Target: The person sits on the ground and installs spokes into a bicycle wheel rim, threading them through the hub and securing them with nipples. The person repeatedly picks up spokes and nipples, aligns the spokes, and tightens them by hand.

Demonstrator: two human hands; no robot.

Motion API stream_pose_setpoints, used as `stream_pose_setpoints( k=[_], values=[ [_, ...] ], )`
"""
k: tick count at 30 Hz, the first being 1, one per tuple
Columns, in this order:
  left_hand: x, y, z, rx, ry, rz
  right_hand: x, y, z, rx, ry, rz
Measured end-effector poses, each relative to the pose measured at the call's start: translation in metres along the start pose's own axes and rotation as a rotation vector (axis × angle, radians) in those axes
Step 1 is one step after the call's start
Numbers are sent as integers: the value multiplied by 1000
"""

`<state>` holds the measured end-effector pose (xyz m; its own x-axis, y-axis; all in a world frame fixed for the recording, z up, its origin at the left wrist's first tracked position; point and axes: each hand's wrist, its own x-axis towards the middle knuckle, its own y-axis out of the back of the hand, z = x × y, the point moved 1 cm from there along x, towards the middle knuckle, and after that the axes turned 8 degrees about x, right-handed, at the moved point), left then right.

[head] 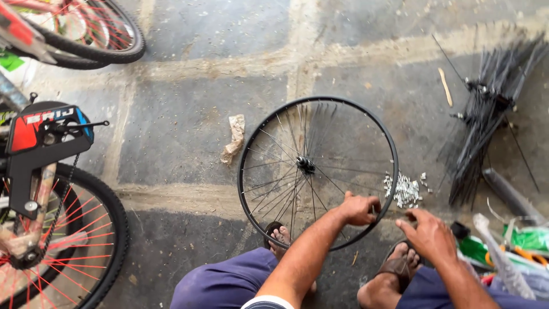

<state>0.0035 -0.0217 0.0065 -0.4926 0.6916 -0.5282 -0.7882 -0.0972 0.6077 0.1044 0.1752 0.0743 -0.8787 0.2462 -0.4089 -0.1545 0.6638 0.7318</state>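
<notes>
Lying flat on the stone floor (189,131) between the person's sandalled feet, a black wheel rim (246,143) with thin spokes and a centre hub (305,164) is gripped at its near edge by the left hand (359,209), whose fingers are curled shut around the rim. The right hand (430,233) is held just beside the rim, its fingers loosely bent; whether anything is pinched cannot be told. A pile of small silver nipples (407,190) is seen just outside the rim, and a bundle of black spokes (486,114) further right.

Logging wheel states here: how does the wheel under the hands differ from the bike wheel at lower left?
The bare rim lies flat on the floor with no tyre and silver and dark spokes. The bike wheel stands upright, mounted, with a black tyre and red spokes. Both rims are black. The left hand grips the bare rim.
</notes>
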Motion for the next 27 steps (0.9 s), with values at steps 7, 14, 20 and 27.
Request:
stream_pose_setpoints(
  k=[7,14,20,27],
  values=[
    [-3,-3,-1,39,-1,90,-6,8,-10,17,-51,-20],
    [-32,1,34,413,38,-20,2,18,-11,51,-74,-4],
    [-88,79,70,520,106,248,3,27,-1,95,74,189],
    [-187,249,73,548,363,778,-36,43,-23,174,353,322]
  ],
)
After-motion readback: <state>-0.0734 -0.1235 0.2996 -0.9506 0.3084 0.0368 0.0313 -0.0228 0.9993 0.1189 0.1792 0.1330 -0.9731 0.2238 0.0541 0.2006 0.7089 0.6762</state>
